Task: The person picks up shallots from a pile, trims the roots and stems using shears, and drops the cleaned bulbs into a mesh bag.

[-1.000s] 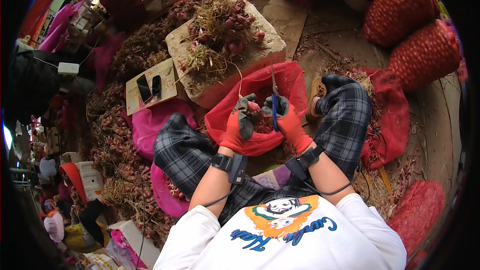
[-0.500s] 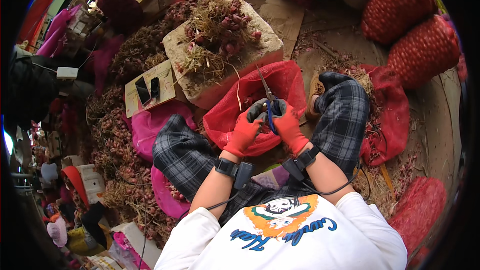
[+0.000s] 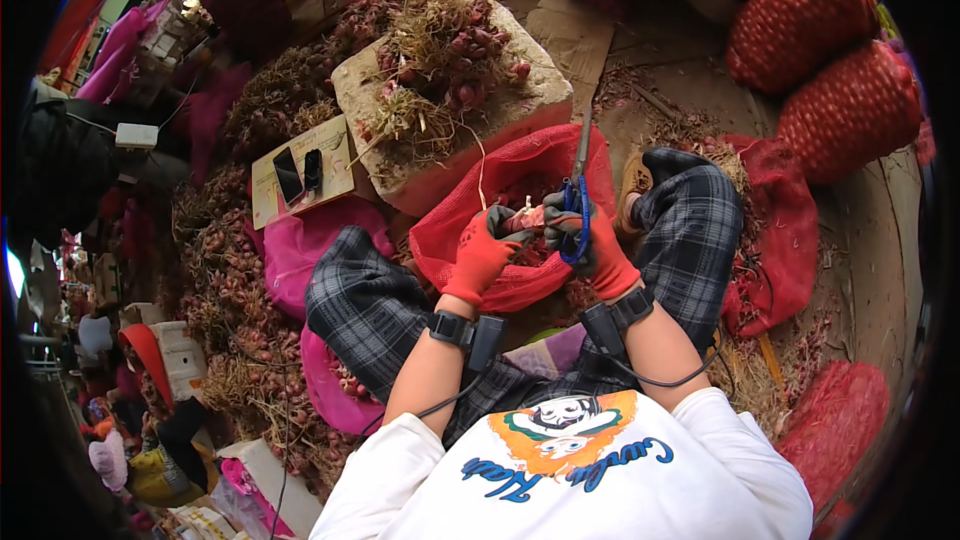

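1. Scissors [image 3: 580, 175]: smooth metal blades, blue plastic-looking handles.
2. Left glove [image 3: 480, 258] and right glove [image 3: 608, 258]: matt red cloth, darker rubbery-looking coating.
3. Red sack [image 3: 450, 225]: coarse plastic-looking mesh.
4. Shallot bunch [image 3: 465, 80]: papery bulbs, rough strawlike stalks.
5. Pale block [image 3: 545, 95]: rough, matt, foam-like.
6. Phone [image 3: 287, 175]: smooth, glossy screen.
7. Plaid trousers [image 3: 690, 225]: matt woven cloth.

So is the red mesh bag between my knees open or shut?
Open: the red mesh bag has its mouth spread wide, with reddish pieces showing inside.

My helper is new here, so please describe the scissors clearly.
Find the open red bag between the person's knees. Over its right side, the right hand holds the scissors. Their blue handles and grey blades stand out against the red.
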Motion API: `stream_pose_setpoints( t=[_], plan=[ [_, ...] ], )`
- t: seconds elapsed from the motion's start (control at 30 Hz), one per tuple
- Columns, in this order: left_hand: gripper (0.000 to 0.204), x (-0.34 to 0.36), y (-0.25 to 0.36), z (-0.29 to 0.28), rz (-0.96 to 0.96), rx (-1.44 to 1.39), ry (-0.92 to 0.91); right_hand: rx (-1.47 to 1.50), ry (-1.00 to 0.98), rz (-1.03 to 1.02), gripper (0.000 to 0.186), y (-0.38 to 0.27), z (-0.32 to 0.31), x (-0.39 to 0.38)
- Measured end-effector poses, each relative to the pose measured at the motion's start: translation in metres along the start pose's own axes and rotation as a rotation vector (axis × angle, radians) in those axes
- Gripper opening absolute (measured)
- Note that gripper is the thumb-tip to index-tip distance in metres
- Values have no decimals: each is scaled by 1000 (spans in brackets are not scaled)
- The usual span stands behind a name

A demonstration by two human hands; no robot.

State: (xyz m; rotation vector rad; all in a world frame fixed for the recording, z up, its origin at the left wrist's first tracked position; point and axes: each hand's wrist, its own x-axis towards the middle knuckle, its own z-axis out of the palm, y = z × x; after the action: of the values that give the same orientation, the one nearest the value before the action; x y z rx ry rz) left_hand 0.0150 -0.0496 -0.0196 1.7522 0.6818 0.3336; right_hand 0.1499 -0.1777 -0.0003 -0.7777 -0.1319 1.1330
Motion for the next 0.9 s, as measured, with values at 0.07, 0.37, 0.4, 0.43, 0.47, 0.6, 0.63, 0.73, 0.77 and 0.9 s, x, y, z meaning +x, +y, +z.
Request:
stream_pose_setpoints(
  t=[0.07,0.37,0.4,0.43,0.47,0.6,0.63,0.73,0.77,0.9],
  plan=[
    [27,0,-3,0,1,29,18,109,-64,22,23,1,0,1],
    [23,-1,-10,10,-24,-264,-191,-616,116,-79,26,15,5,6],
    [17,0,-8,10,-137,-453,-208,-552,97,-125,27,17,-1,10],
    [12,0,-5,10,-251,-642,-223,-550,98,-125,27,16,-3,11],
    [14,-4,17,4,-348,-608,-248,-467,128,-76,26,11,1,9],
    [15,-7,22,-1,-394,-661,-266,-323,101,-50,23,13,-8,11],
    [16,-8,18,-1,-321,-606,-320,-323,100,-50,23,12,-12,11],
    [19,-5,17,2,-362,-780,-343,-124,167,-80,22,8,-15,11],
    [21,-4,18,2,-475,-1009,-311,-252,170,-91,21,5,-12,12],
    [24,-6,7,-6,209,170,-222,-557,86,-207,24,12,2,8]
  ],
)
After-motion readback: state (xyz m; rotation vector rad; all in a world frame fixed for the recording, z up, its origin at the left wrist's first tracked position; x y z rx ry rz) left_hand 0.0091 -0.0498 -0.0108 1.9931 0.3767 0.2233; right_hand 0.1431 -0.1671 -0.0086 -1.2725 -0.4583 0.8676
